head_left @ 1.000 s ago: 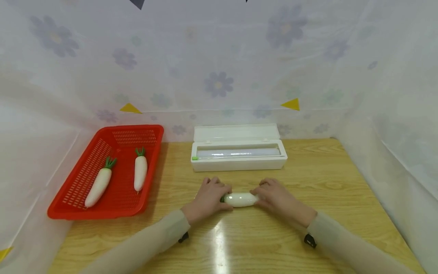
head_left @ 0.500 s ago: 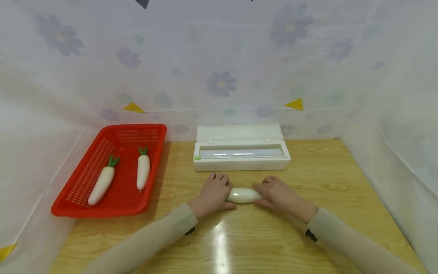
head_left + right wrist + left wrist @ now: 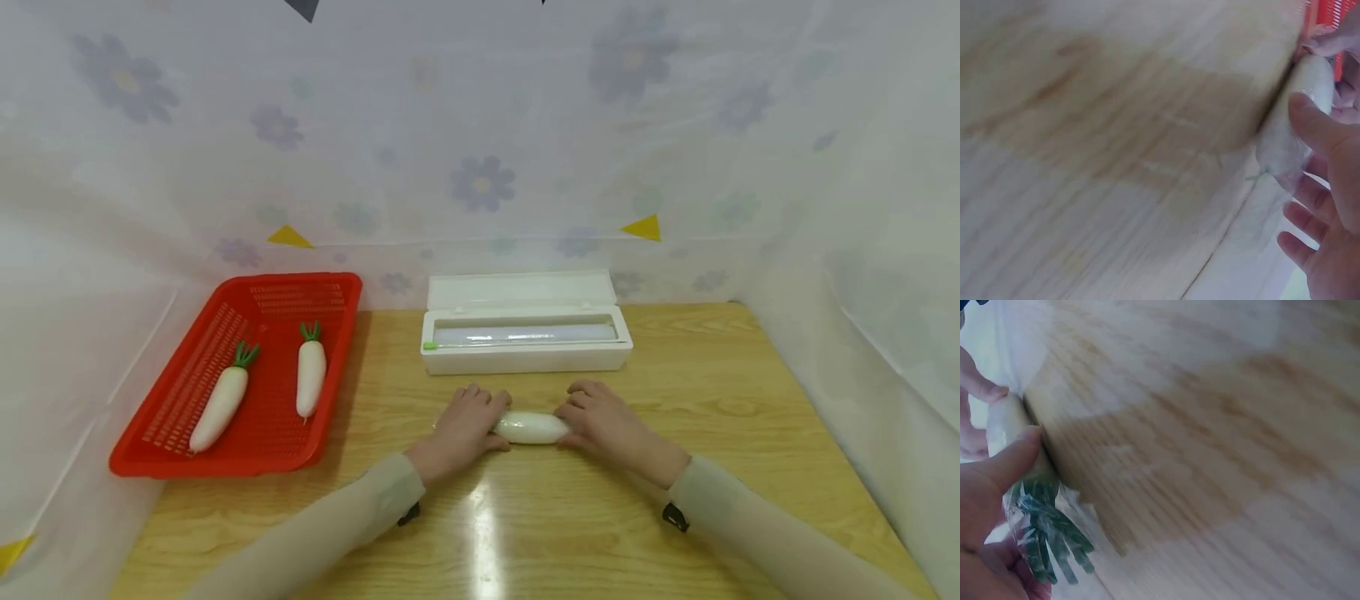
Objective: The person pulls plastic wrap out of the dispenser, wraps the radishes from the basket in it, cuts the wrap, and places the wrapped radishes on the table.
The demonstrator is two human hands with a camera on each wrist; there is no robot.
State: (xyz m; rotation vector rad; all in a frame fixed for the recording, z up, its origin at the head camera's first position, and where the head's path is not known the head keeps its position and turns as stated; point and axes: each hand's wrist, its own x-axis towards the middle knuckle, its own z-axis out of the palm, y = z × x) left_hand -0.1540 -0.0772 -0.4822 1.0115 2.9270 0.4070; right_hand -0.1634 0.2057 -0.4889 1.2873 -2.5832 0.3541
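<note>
A white radish (image 3: 531,427) lies crosswise on the wooden table, wrapped in clear plastic film. My left hand (image 3: 463,429) grips its leafy end, thumb on the near side. The left wrist view shows the green leaves (image 3: 1044,519) pressed under shiny film; in the head view that hand hides them. At the other end, my right hand (image 3: 606,429) holds the tapered tip between thumb and fingers. From the right wrist, a bit of loose film shows around the radish's tip (image 3: 1279,156), and the last fingers of that hand are spread below it.
Beyond the hands stands a white cling film box (image 3: 525,360), lid raised, a roll of film (image 3: 525,334) inside. At left, a red plastic basket (image 3: 322,450) holds two unwrapped radishes, a larger one (image 3: 220,408) and a smaller one (image 3: 311,379). A flowered white curtain (image 3: 480,108) surrounds the table.
Both hands have shifted the wrapped radish slightly away, toward the cling film box. The left fingers now cover the leaf base that showed a second ago. Basket and box stay put.
</note>
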